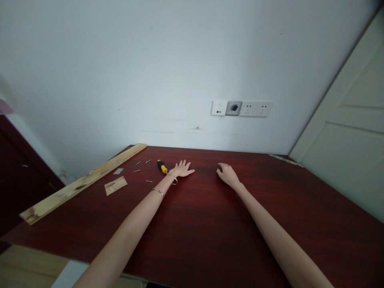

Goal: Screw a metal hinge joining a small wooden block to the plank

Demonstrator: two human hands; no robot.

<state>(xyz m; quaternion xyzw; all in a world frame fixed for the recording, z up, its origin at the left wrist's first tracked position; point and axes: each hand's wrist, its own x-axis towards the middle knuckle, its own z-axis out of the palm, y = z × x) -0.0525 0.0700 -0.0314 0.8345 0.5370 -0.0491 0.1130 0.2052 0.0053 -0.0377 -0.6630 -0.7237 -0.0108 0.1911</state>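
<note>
My left hand (pixel 181 169) lies palm down on the dark red tabletop (pixel 195 224), fingers spread, holding nothing. Just left of its wrist is a screwdriver (pixel 162 166) with a black and yellow handle; the wrist and bracelets hide part of its shaft. My right hand (pixel 228 174) rests on the tabletop further right, its fingers loosely bent and the thumb apart, with nothing seen in it. Several small metal screws or pins (pixel 149 181) are scattered left of the screwdriver. Beside them lie a small grey metal plate (pixel 118 171) and a short wooden piece (pixel 116 185).
A long wooden board (pixel 87 180) runs along the table's left edge. Behind the table rises a white wall with a row of sockets (pixel 241 109). A pale door (pixel 348 120) stands at the right, and a thin strip (pixel 285 160) lies along the back right edge.
</note>
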